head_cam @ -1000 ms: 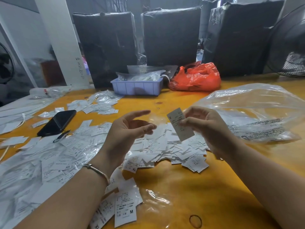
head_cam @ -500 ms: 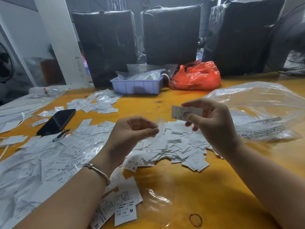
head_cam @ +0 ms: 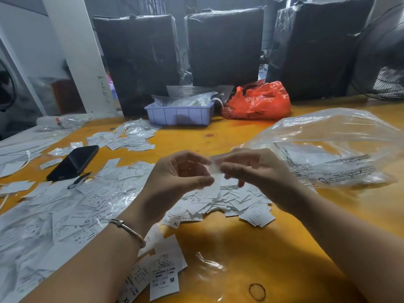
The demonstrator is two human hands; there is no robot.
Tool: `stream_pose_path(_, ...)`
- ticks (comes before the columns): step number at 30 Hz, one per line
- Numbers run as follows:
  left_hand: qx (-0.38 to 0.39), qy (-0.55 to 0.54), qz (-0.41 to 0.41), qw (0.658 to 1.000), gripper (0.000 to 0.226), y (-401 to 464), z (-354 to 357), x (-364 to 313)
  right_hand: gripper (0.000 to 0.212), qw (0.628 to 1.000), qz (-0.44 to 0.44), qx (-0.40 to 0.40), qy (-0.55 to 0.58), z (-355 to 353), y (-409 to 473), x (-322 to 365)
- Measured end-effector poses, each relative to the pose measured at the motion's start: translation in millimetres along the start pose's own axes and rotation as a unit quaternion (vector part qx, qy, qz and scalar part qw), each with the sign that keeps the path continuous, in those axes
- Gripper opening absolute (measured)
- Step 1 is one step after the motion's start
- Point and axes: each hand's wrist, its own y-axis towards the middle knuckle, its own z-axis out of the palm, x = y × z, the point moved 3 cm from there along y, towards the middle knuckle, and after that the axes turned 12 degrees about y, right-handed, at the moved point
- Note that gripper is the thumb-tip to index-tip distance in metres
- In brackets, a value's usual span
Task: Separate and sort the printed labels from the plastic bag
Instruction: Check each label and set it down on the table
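Note:
My left hand (head_cam: 179,178) and my right hand (head_cam: 251,171) meet above the yellow table (head_cam: 251,248). Between their fingertips is one small white printed label (head_cam: 214,171), blurred by motion; my right hand pinches it and my left thumb and fingers close on its lower part. Under the hands lies a heap of loose labels (head_cam: 231,202). A large clear plastic bag (head_cam: 328,145) with more labels inside lies to the right. Labels in small clear sleeves (head_cam: 65,211) cover the left side. A small stack marked M (head_cam: 166,278) lies close to me.
A black phone (head_cam: 74,161) lies on the left among labels. At the back stand a purple tray (head_cam: 179,115), a red bag (head_cam: 258,101) and black wrapped boxes (head_cam: 223,44). A fan (head_cam: 384,62) is at far right. A rubber band (head_cam: 257,292) lies near the front edge.
My right hand turned the label and carried it left and slightly down to my left hand. The left hand's fingers have closed toward it, and the two hands now meet.

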Motion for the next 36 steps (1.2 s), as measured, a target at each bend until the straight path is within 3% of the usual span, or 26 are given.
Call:
stream_pose_path(2,0.019,0.004,-0.005,1.0,0.034,0,2,0,0.033,0.999,-0.019,0.009,-0.033,4,0,2)
stream_pose_path(6,0.053,0.015,-0.009,0.998,0.021,-1,5,-2,0.02,0.998,-0.054,-0.018,-0.017,3,1,2)
stream_pose_path(10,0.069,0.017,-0.018,0.997,0.02,-2,5,-3,0.03,0.998,-0.062,-0.009,-0.007,1,0,4)
stream_pose_path(13,0.048,0.019,-0.015,0.999,0.017,-1,6,-2,0.029,0.998,-0.054,-0.032,-0.028,-2,1,3)
stream_pose_path(15,0.015,0.033,-0.009,0.999,0.012,0,4,1,0.014,0.994,-0.058,-0.091,-0.007,-9,1,5)
stream_pose_path(19,-0.017,0.123,0.041,0.991,0.014,0,1,2,0.048,0.978,-0.12,-0.168,-0.006,-19,-1,16)
stream_pose_path(25,-0.042,0.182,0.084,0.979,0.017,-1,2,1,0.009,0.978,-0.172,-0.121,-0.02,-5,-7,30)
stream_pose_path(32,-0.047,0.19,0.099,0.976,0.029,-1,2,-4,0.009,0.979,-0.177,-0.102,-0.021,-5,-10,32)
stream_pose_path(36,-0.047,0.189,0.101,0.976,0.024,-1,2,-3,0.009,0.982,-0.165,-0.096,-0.016,-2,-9,31)
